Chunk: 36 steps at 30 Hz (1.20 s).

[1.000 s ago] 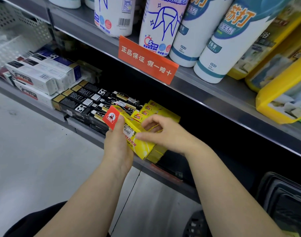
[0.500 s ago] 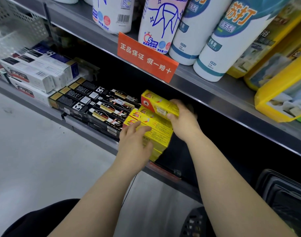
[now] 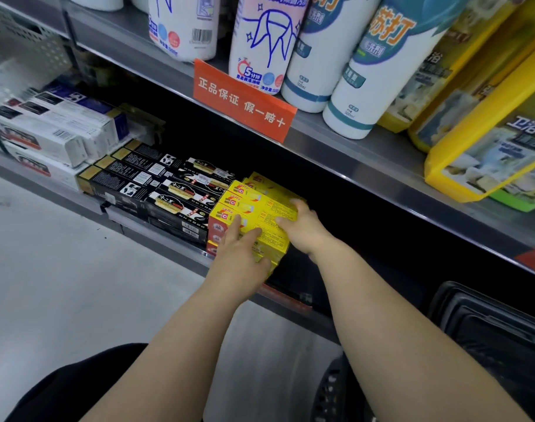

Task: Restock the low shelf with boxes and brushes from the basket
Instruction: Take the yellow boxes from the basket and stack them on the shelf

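Several yellow boxes (image 3: 260, 205) with red ends lie stacked on the low shelf (image 3: 156, 239), to the right of the black boxes (image 3: 156, 187). My left hand (image 3: 240, 254) lies flat on the front of the yellow stack with straight fingers. My right hand (image 3: 302, 226) holds the stack's right end, thumb on top and fingers curled round the far side. A black basket (image 3: 491, 324) sits at the lower right, its contents too dark to tell.
White boxes (image 3: 47, 135) fill the low shelf's left end. The upper shelf carries tall white bottles (image 3: 366, 65), yellow packs (image 3: 488, 132) and an orange price sign (image 3: 244, 102). Pale floor lies at the left. The shelf to the right of the yellow stack is dark.
The yellow box my right hand held above the stack now lies level among the others. My left hand has slid forward onto the stack's front.
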Motion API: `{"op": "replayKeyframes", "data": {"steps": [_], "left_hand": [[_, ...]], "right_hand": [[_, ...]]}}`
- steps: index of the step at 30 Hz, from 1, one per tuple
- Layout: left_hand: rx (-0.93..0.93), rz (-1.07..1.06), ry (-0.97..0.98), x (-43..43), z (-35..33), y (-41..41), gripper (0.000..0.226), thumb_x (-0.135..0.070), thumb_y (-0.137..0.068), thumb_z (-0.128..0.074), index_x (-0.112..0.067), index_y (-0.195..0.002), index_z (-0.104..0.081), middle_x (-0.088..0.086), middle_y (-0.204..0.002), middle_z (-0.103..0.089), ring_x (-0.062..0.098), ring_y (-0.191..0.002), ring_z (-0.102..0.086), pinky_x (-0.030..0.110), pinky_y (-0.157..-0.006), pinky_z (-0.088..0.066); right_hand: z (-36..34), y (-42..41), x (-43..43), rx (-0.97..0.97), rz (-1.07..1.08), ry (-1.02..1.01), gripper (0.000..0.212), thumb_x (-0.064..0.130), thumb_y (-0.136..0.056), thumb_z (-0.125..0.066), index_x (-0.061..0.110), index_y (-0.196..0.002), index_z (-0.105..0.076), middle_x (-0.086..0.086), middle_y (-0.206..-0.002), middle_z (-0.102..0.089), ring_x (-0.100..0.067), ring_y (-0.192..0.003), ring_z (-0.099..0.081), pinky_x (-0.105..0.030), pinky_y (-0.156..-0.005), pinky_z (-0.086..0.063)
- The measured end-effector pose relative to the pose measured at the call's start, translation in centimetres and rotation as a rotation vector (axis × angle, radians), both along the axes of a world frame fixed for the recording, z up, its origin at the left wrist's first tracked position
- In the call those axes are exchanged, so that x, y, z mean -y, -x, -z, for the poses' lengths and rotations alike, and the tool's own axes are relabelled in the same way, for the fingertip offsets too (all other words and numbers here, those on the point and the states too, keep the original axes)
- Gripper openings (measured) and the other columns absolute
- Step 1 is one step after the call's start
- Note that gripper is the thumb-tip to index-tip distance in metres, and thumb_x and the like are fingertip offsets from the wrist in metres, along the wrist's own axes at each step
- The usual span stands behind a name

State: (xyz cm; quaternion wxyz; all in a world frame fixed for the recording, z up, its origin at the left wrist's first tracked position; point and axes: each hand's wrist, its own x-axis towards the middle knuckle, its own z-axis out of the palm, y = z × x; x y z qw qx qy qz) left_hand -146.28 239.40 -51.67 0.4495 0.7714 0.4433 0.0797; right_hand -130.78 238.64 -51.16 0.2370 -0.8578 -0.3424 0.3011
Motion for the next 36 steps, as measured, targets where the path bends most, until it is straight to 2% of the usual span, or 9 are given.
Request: {"op": "replayKeyframes", "data": {"steps": [6, 10, 13, 19, 23, 27, 31, 34, 36], "left_hand": [[0.065, -0.054, -0.078, 1.1, -2.5, -1.5, 0.054, -0.021, -0.090, -0.053, -0.019, -0.142, -0.039, 0.007, -0.156, -0.022, 0.027, -0.141, -0.024, 0.034, -0.113, -0.021], [0.378, 0.004, -0.046, 3.3, -6.1, -3.1, 0.027, -0.017, -0.088, -0.059, -0.023, -0.114, -0.060, -0.005, -0.116, -0.061, 0.018, -0.106, -0.059, 0.021, -0.086, -0.041], [0.513, 0.201, -0.057, 6.4, -8.5, -4.4, 0.018, -0.009, -0.084, -0.062, -0.024, -0.094, -0.061, -0.007, -0.096, -0.065, 0.009, -0.096, -0.062, 0.027, -0.093, -0.047], [0.363, 0.616, -0.352, 13.6, -9.5, -6.7, 0.021, -0.031, -0.089, -0.056, -0.032, -0.109, -0.061, -0.016, -0.106, -0.061, 0.003, -0.106, -0.051, 0.023, -0.091, -0.042], [0.295, 0.858, -0.414, 17.4, -9.0, -7.2, 0.024, -0.033, -0.092, -0.052, -0.033, -0.115, -0.058, -0.016, -0.116, -0.057, 0.001, -0.116, -0.038, 0.019, -0.095, -0.031], [0.191, 0.969, -0.480, 19.0, -8.6, -7.4, 0.028, -0.040, -0.093, -0.049, -0.032, -0.119, -0.057, -0.014, -0.119, -0.057, 0.005, -0.116, -0.043, 0.021, -0.098, -0.032], [0.146, 0.990, -0.473, 19.8, -8.8, -7.0, 0.027, -0.042, -0.094, -0.045, -0.033, -0.118, -0.056, -0.015, -0.117, -0.058, 0.005, -0.109, -0.047, 0.022, -0.089, -0.038], [0.095, 1.020, -0.475, 20.4, -9.0, -7.0, 0.027, -0.038, -0.096, -0.044, -0.035, -0.121, -0.053, -0.016, -0.119, -0.056, 0.004, -0.110, -0.047, 0.020, -0.088, -0.037], [0.085, 1.011, -0.426, 20.7, -9.0, -7.1, 0.031, -0.035, -0.096, -0.045, -0.033, -0.127, -0.050, -0.015, -0.125, -0.054, 0.004, -0.115, -0.045, 0.017, -0.090, -0.034]], "right_hand": [[-6.8, 0.2, 3.8, -0.060, 0.045, -0.174, 0.023, 0.012, -0.089, -0.059, 0.016, -0.111, -0.062, -0.008, -0.114, -0.060, -0.013, -0.086, -0.051, -0.023, -0.069, -0.043], [-12.0, -0.4, 11.7, -0.139, -0.016, -0.221, 0.017, 0.011, -0.087, -0.061, 0.027, -0.087, -0.066, 0.005, -0.094, -0.065, -0.010, -0.087, -0.058, -0.029, -0.085, -0.049], [-13.7, -1.2, 17.8, -0.177, 0.029, -0.213, 0.014, 0.011, -0.087, -0.061, 0.024, -0.089, -0.067, 0.000, -0.092, -0.070, -0.008, -0.083, -0.063, -0.026, -0.082, -0.050], [-11.6, -2.9, 27.7, -0.142, 0.122, -0.166, 0.014, 0.014, -0.091, -0.057, 0.024, -0.091, -0.066, 0.012, -0.080, -0.068, 0.003, -0.074, -0.064, -0.007, -0.067, -0.046], [-6.6, -4.4, 32.4, -0.049, 0.193, -0.012, 0.012, 0.009, -0.091, -0.054, 0.014, -0.094, -0.065, 0.001, -0.090, -0.065, -0.005, -0.077, -0.059, -0.008, -0.061, -0.043], [-0.5, -4.5, 34.2, 0.022, 0.026, 0.397, 0.017, 0.018, -0.095, -0.047, 0.008, -0.101, -0.060, -0.009, -0.097, -0.059, -0.019, -0.086, -0.056, -0.024, -0.070, -0.038], [4.9, -3.0, 34.0, 0.169, 0.037, 0.738, 0.057, 0.028, -0.094, -0.045, 0.002, -0.141, -0.024, -0.017, -0.139, -0.041, -0.032, -0.124, -0.045, -0.038, -0.097, -0.041], [6.4, -2.1, 33.2, 0.261, 0.129, 0.766, 0.067, 0.027, -0.097, -0.038, -0.004, -0.146, -0.004, -0.022, -0.149, -0.025, -0.034, -0.134, -0.033, -0.038, -0.103, -0.035], [6.1, -2.0, 32.9, 0.246, 0.074, 0.725, 0.065, 0.024, -0.097, -0.038, -0.004, -0.146, -0.006, -0.022, -0.150, -0.022, -0.033, -0.136, -0.028, -0.037, -0.104, -0.035]]}}
